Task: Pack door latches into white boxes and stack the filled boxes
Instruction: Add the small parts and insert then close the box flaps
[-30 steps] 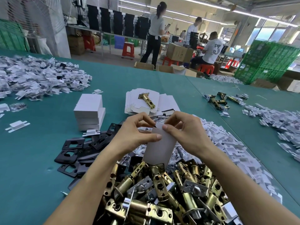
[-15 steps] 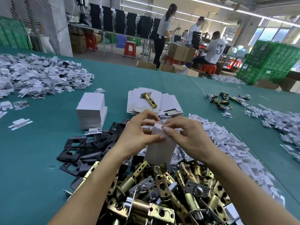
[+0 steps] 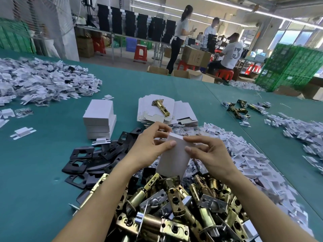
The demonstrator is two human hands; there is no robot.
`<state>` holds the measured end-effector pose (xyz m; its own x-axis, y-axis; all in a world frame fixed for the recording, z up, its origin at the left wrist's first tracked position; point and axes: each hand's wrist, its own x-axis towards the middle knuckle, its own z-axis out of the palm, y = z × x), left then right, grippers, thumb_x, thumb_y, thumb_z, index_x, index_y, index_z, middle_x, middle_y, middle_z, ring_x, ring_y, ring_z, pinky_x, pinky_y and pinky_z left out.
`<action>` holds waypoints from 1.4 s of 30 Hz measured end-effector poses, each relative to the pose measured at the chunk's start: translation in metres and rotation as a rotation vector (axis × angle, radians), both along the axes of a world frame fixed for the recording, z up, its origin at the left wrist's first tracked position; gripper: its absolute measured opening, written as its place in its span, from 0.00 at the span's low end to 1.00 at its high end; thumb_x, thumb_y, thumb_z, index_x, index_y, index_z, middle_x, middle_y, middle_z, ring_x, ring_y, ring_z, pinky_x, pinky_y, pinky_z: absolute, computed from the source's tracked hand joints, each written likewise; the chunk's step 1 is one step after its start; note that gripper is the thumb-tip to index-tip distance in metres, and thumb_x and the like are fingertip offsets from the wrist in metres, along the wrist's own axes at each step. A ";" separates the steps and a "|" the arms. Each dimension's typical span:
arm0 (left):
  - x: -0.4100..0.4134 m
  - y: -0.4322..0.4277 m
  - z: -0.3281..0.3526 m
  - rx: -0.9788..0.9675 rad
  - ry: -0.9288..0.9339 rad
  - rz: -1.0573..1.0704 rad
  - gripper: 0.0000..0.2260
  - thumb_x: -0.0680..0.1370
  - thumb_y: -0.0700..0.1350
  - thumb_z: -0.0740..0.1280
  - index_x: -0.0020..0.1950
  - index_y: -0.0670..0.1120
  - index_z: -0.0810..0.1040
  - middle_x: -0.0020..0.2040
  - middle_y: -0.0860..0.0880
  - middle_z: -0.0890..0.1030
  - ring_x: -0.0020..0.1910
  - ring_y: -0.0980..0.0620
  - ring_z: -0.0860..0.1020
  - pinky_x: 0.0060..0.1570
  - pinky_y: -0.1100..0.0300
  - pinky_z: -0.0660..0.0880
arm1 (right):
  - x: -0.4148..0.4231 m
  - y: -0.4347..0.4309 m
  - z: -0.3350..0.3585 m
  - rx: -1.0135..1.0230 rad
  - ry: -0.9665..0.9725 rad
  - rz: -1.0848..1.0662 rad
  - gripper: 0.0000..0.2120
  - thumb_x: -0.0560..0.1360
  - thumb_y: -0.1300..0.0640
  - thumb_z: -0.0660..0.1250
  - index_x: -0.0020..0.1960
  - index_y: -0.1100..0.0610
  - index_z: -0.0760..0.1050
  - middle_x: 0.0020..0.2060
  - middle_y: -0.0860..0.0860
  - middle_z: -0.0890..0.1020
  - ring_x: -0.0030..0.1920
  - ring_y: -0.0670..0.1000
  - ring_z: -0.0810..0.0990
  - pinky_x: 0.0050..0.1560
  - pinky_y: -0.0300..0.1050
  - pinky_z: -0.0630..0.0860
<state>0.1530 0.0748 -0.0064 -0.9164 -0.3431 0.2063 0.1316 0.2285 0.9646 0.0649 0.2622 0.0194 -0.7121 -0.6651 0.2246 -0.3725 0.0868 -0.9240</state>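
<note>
On the far left of the teal worktop (image 3: 43,180) lies a broad heap of white inserts (image 3: 43,81). Right of it stands a short stack of closed white boxes (image 3: 100,117), blank on every face that shows. Just in front of the stack, black plates (image 3: 87,159) lie spread and overlapping.

The left hand (image 3: 150,147) pinches the held box (image 3: 173,159) near its top: thumb flat on the near face, fingers curled behind the upper edge. The box stands upright over the pile of latches (image 3: 174,206), its lower end just above them; no print can be read on it. Behind it, flat box blanks (image 3: 153,110) lie fanned out with a single latch (image 3: 160,106) resting on top.

The right hand (image 3: 209,154) grips the same box from the other side, thumb on the near face and fingers bent over the top right corner.

Further right, a long heap of inserts (image 3: 244,154) runs along the latch pile, and a few loose latches (image 3: 239,109) lie well apart near the far right. Beyond the worktop a seated person (image 3: 230,55) wears a white shirt with a large "3" on the back, beside stacked green crates (image 3: 293,67).
</note>
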 end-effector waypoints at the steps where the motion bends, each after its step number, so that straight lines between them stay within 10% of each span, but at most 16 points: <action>1: 0.001 0.000 0.000 -0.002 -0.026 -0.005 0.12 0.76 0.48 0.74 0.56 0.59 0.75 0.56 0.52 0.81 0.54 0.52 0.82 0.49 0.58 0.78 | 0.000 -0.001 0.000 -0.041 -0.039 -0.028 0.14 0.74 0.68 0.71 0.53 0.52 0.82 0.47 0.48 0.87 0.45 0.49 0.86 0.43 0.39 0.81; 8: 0.001 0.008 0.016 0.246 0.016 0.135 0.08 0.82 0.54 0.64 0.59 0.61 0.69 0.59 0.48 0.77 0.53 0.45 0.82 0.40 0.47 0.83 | 0.001 -0.025 0.013 -0.428 -0.742 -0.290 0.11 0.77 0.66 0.66 0.59 0.61 0.76 0.52 0.61 0.83 0.43 0.57 0.87 0.39 0.48 0.84; 13: -0.001 0.011 0.022 0.237 0.209 0.407 0.06 0.83 0.50 0.61 0.55 0.57 0.64 0.49 0.44 0.76 0.27 0.54 0.78 0.22 0.60 0.73 | 0.018 -0.054 0.023 -0.434 -0.765 -0.162 0.09 0.77 0.67 0.67 0.57 0.62 0.75 0.41 0.56 0.86 0.37 0.55 0.86 0.37 0.47 0.84; 18: 0.000 -0.014 0.023 0.123 0.117 0.555 0.05 0.83 0.49 0.58 0.52 0.52 0.61 0.46 0.56 0.73 0.42 0.64 0.72 0.37 0.62 0.67 | 0.012 -0.080 0.041 -0.324 -0.708 -0.089 0.15 0.79 0.67 0.65 0.65 0.61 0.74 0.45 0.57 0.84 0.40 0.54 0.86 0.42 0.48 0.84; 24: -0.003 -0.067 0.047 0.239 0.160 0.813 0.07 0.80 0.48 0.55 0.53 0.50 0.57 0.52 0.46 0.72 0.43 0.43 0.72 0.39 0.51 0.69 | -0.006 -0.122 0.041 0.010 -0.373 0.101 0.22 0.82 0.58 0.64 0.74 0.52 0.66 0.53 0.52 0.78 0.47 0.54 0.82 0.49 0.44 0.80; 30: 0.002 -0.110 0.039 0.319 0.052 0.888 0.08 0.83 0.41 0.56 0.58 0.47 0.57 0.48 0.44 0.73 0.27 0.48 0.76 0.26 0.57 0.79 | -0.039 -0.103 0.000 0.333 -0.175 -0.083 0.07 0.79 0.64 0.65 0.54 0.59 0.80 0.43 0.53 0.81 0.34 0.47 0.75 0.31 0.38 0.72; 36: 0.013 -0.126 0.006 -0.099 -0.248 1.043 0.17 0.78 0.58 0.66 0.56 0.51 0.63 0.53 0.49 0.74 0.49 0.42 0.76 0.52 0.44 0.76 | -0.068 -0.102 -0.015 0.476 0.142 -0.277 0.11 0.79 0.63 0.62 0.58 0.55 0.79 0.45 0.50 0.81 0.27 0.43 0.74 0.24 0.33 0.67; 40: 0.012 -0.131 -0.004 -0.322 -0.144 1.144 0.17 0.77 0.57 0.67 0.61 0.54 0.66 0.60 0.46 0.67 0.56 0.45 0.70 0.45 0.50 0.69 | -0.090 -0.128 -0.017 0.640 0.447 -0.225 0.19 0.80 0.57 0.62 0.69 0.45 0.72 0.64 0.57 0.76 0.55 0.55 0.77 0.55 0.45 0.75; 42: 0.010 -0.132 -0.005 -0.567 -0.101 1.095 0.21 0.74 0.60 0.71 0.64 0.55 0.72 0.63 0.44 0.66 0.61 0.44 0.69 0.51 0.49 0.72 | -0.101 -0.145 -0.017 0.772 0.523 -0.172 0.22 0.81 0.51 0.59 0.74 0.39 0.65 0.74 0.57 0.65 0.72 0.60 0.64 0.71 0.59 0.61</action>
